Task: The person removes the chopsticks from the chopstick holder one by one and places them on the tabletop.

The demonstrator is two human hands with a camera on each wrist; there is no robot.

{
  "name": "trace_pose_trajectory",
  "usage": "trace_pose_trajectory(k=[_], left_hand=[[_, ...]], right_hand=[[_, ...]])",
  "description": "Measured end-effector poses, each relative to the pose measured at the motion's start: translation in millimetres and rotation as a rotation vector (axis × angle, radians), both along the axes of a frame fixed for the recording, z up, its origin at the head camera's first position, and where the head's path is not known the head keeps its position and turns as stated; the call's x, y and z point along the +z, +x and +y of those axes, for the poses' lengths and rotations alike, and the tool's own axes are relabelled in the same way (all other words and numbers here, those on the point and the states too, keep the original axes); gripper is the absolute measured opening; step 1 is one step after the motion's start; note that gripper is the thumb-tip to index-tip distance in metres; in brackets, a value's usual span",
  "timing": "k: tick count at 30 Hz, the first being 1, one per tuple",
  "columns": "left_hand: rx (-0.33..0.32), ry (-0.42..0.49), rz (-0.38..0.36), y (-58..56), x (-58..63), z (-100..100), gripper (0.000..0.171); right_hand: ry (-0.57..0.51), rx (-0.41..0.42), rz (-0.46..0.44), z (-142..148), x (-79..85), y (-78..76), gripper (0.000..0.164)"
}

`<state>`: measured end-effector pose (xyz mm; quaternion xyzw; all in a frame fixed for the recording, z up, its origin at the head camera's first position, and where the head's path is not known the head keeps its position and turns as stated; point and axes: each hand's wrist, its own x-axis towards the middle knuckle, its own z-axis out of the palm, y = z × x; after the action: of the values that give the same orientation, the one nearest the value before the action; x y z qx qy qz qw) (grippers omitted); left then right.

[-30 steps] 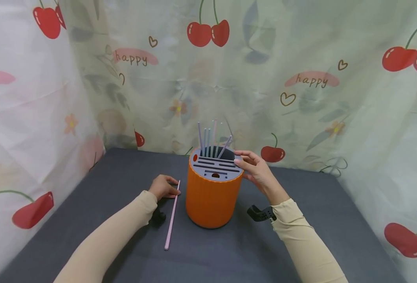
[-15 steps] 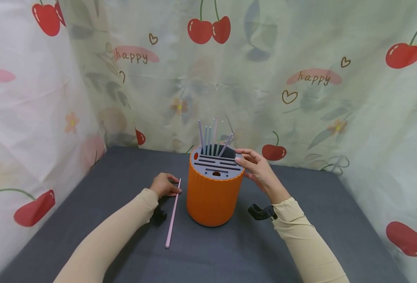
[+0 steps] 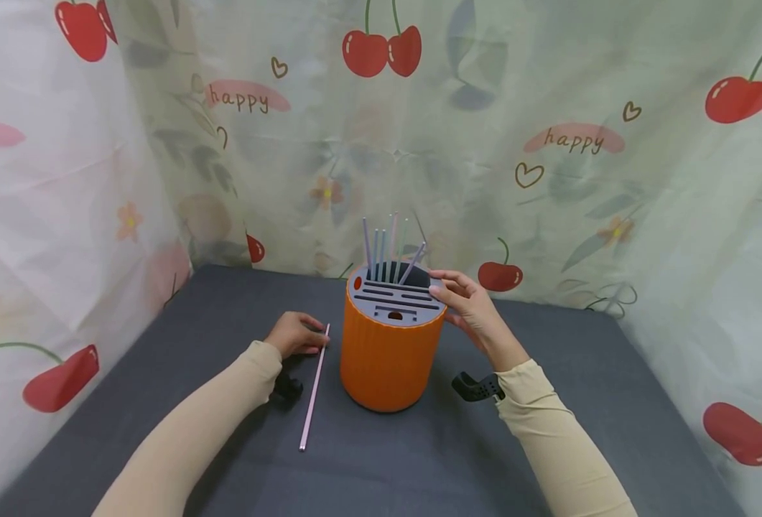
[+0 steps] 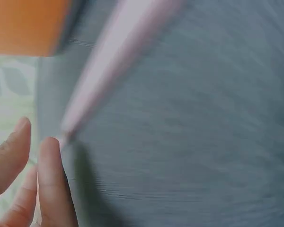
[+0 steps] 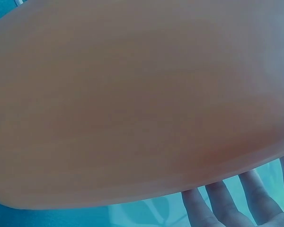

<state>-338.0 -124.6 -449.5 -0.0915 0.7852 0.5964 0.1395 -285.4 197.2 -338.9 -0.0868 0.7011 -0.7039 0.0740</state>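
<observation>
Pink stick point(image 3: 314, 393) here, lying on the desk point(image 3: 484, 459), long axis running away from the person, far end just right of the left hand point(image 3: 293, 334), the nearer one, digits parted; beyond, the right hand point(image 3: 477, 312) grips the orange holder point(image 3: 390, 366).

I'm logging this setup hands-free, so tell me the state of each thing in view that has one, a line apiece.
Orange holder: upright on the table.
Sticks in its back compartment: mostly upright, one leaning sideways.
Right hand: gripping the holder's top rim.
Left hand: at the pink stick's far end; pinching or only touching, I can't tell.
Pink stick: outside the holder.
Patterned curtain: hanging, creased.
</observation>
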Motion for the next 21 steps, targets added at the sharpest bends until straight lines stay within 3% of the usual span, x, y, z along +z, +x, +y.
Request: trace_pose_trajectory(k=[4,11,14,17,21], left_hand=[[-0.024,0.127,0.027,-0.7,28.4,-4,0.049],[-0.103,0.311,0.238,7.8,114.7,5,0.043],[-0.125,0.371,0.324,13.0,144.9,13,0.041],[-0.145,0.394,0.377,15.9,163.2,21,0.041],[-0.174,0.39,0.387,14.3,170.9,33,0.042]], right_hand=[[-0.006,-0.001,0.003,0,0.7,0.0,0.036],[0.0,-0.012,0.01,1,1.4,0.2,0.035],[-0.001,-0.009,0.009,0,1.0,0.0,0.034],[0.0,-0.003,0.006,0,0.1,-0.2,0.034],[-0.003,-0.001,0.005,0,-0.5,-0.4,0.033]])
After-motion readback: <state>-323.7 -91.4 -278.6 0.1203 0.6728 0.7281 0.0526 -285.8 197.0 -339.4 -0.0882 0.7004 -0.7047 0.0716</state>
